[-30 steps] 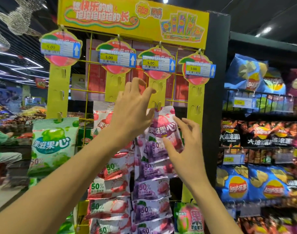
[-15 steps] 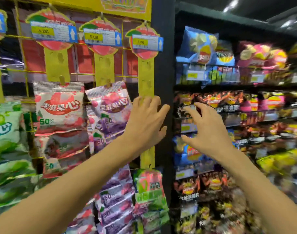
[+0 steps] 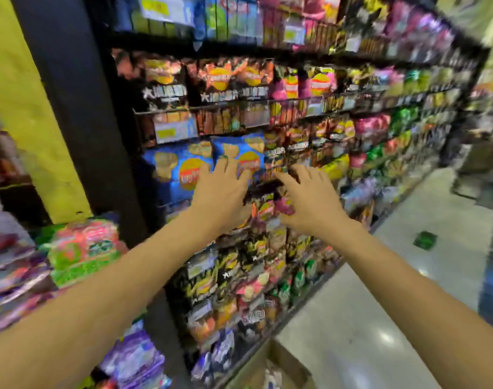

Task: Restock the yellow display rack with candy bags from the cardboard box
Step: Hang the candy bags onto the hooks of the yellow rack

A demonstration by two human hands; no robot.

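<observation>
Left hand (image 3: 220, 193) and right hand (image 3: 309, 199) hover empty before the snack shelf (image 3: 295, 103), fingers (image 3: 227, 168) spread and relaxed. The cardboard box (image 3: 293, 363) sits below, the yellow display rack (image 3: 29, 108) at left.

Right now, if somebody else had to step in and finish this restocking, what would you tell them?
Left hand: open, empty, in front of the blue chip bags.
Right hand: open, empty, beside it, facing the snack shelves.
Yellow display rack: at the left edge, with candy bags hanging on it. The view is too blurred to tell how full it is.
Cardboard box: open on the floor below, with something pale inside.
Left to do: probably reach down to the box, take a bag and hang it on the rack.
</observation>
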